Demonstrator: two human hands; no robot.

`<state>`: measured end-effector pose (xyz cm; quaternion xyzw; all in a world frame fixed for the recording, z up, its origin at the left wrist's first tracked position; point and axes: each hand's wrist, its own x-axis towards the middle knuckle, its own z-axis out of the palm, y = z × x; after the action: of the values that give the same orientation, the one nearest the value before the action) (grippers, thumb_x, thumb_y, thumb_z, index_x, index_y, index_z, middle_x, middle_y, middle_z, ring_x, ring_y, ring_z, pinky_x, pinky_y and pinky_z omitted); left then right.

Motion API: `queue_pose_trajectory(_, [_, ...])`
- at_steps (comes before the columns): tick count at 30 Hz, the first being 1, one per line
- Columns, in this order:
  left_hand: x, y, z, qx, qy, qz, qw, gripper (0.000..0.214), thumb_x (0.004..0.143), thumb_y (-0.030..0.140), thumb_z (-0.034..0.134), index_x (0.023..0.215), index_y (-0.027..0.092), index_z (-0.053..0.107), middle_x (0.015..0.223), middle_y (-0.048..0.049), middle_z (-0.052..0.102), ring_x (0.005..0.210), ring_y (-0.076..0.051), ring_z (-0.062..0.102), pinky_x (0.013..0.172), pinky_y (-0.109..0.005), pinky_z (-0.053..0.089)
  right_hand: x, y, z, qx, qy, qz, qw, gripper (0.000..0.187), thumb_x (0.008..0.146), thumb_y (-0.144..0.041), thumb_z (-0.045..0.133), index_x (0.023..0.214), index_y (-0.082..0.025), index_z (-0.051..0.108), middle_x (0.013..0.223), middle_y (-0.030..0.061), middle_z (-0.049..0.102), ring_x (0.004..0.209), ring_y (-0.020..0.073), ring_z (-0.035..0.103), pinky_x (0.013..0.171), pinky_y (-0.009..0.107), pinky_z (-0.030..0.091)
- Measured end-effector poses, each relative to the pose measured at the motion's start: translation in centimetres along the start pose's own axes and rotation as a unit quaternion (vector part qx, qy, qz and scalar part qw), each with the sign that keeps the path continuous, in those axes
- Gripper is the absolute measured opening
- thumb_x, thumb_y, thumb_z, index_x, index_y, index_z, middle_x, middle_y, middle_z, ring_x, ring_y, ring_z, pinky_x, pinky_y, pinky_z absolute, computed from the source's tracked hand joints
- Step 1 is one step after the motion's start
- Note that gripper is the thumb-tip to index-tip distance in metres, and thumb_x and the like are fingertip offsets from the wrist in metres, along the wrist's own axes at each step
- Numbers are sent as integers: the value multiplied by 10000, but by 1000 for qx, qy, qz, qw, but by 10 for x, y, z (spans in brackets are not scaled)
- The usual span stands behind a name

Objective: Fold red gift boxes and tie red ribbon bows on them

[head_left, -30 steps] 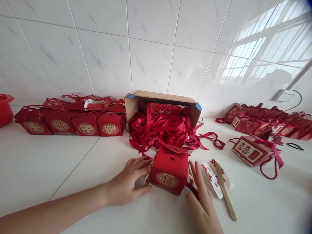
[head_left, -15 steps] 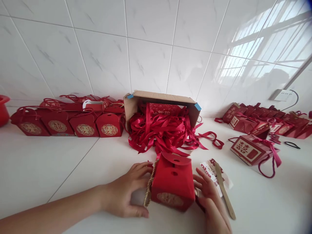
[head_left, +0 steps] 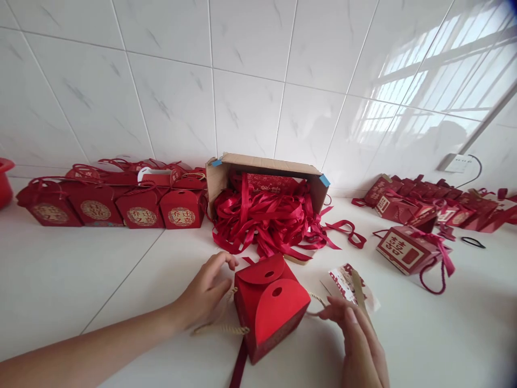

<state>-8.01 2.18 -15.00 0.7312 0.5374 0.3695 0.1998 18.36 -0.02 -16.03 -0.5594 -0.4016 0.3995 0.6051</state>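
Note:
A small red gift box [head_left: 266, 307] with two rounded top flaps lies tilted on the white counter [head_left: 81, 280] in front of me. My left hand [head_left: 205, 291] rests against its left rear corner, fingers curved and apart, above a twisted rope handle [head_left: 220, 327]. Low on the right, my right hand [head_left: 357, 339] pinches the other rope handle [head_left: 315, 304] at the box's right side. A dark red ribbon [head_left: 238, 366] sticks out from under the box toward me.
Behind stands a cardboard box [head_left: 262, 164] spilling red ribbons [head_left: 270, 221]. Red gift boxes [head_left: 109, 207] line the wall at left; more ribboned boxes [head_left: 404, 248] lie at right. A sticker sheet with a wooden stick [head_left: 355, 281] lies beside my right hand.
The box has been tipped and turned, so its top flaps now face me. My right hand moved from the box's side to the rope handle; my left hand shifted behind the box.

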Motion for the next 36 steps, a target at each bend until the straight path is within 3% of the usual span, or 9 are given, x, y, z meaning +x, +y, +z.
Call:
queue_pose_trajectory(11, [-8, 18, -10, -61, -128, 253, 957, 436, 917, 436, 337, 542, 216, 315, 462, -3, 415, 502, -158, 391, 631, -365, 376, -1, -2, 2, -10, -43, -28, 999, 389, 798, -551, 581, 915, -193, 679, 937, 66, 711, 953, 264, 635, 839, 359, 479])
queue_pose_trajectory(15, [-6, 14, -4, -65, -84, 85, 991, 372, 949, 426, 326, 941, 200, 621, 551, 2, 513, 573, -168, 458, 649, -326, 384, -1, 4, 0, 48, -46, 2, 998, 397, 833, -541, 568, 890, -162, 674, 553, 9, 614, 617, 197, 629, 591, 291, 460])
queue_pose_trajectory(17, [-4, 12, -3, -86, -33, -37, 995, 426, 979, 412, 271, 1256, 180, 497, 615, 19, 510, 623, -162, 471, 633, -294, 375, 1, 11, -5, 88, -36, 18, 995, 394, 840, -535, 565, 799, -153, 653, 365, -69, 392, 387, 129, 461, 443, 253, 352])
queue_pose_trajectory(19, [-3, 12, -4, -102, -10, -75, 992, 413, 984, 432, 252, 1254, 190, 450, 658, 32, 466, 628, -149, 445, 609, -275, 366, 6, 18, -10, 111, -13, 4, 994, 381, 828, -524, 580, 723, -161, 624, 356, -88, 329, 345, 95, 350, 397, 238, 269])
queue_pose_trajectory(24, [-6, 20, -13, -32, -73, 130, 988, 394, 939, 494, 326, 699, 207, 451, 665, -3, 444, 656, -165, 413, 664, -321, 379, 16, 23, -15, 59, 58, -50, 995, 298, 777, -483, 628, 830, -190, 639, 761, 30, 657, 707, 180, 577, 592, 272, 427])
queue_pose_trajectory(27, [-6, 30, -13, -22, -186, 237, 953, 435, 829, 629, 454, 711, 212, 484, 664, -27, 509, 638, -183, 443, 695, -359, 382, 14, 15, -8, 24, 32, -51, 998, 344, 823, -488, 564, 1025, -216, 622, 1195, 86, 633, 1097, 287, 562, 754, 339, 461])
queue_pose_trajectory(31, [-5, 34, -6, 5, -269, 268, 925, 517, 648, 698, 638, 775, 224, 476, 683, -18, 550, 614, -184, 463, 693, -353, 369, 10, 10, -3, 14, 13, -40, 999, 359, 844, -496, 534, 1070, -225, 601, 1279, 98, 600, 1179, 313, 540, 804, 366, 456])
queue_pose_trajectory(33, [-6, 27, -1, 40, -253, 263, 930, 377, 703, 523, 668, 833, 224, 478, 753, -24, 568, 672, -194, 491, 711, -341, 370, 11, 11, -4, 15, 15, -32, 999, 361, 833, -502, 550, 1063, -228, 600, 1278, 96, 606, 1168, 312, 550, 801, 363, 463])
queue_pose_trajectory(36, [-5, 9, 1, 111, -65, 175, 976, 245, 784, 147, 502, 1006, 228, 440, 918, -44, 554, 820, -211, 502, 761, -337, 382, 12, 15, -6, 20, 19, -21, 999, 381, 826, -507, 562, 1088, -231, 589, 1338, 93, 567, 1229, 321, 504, 836, 368, 463])
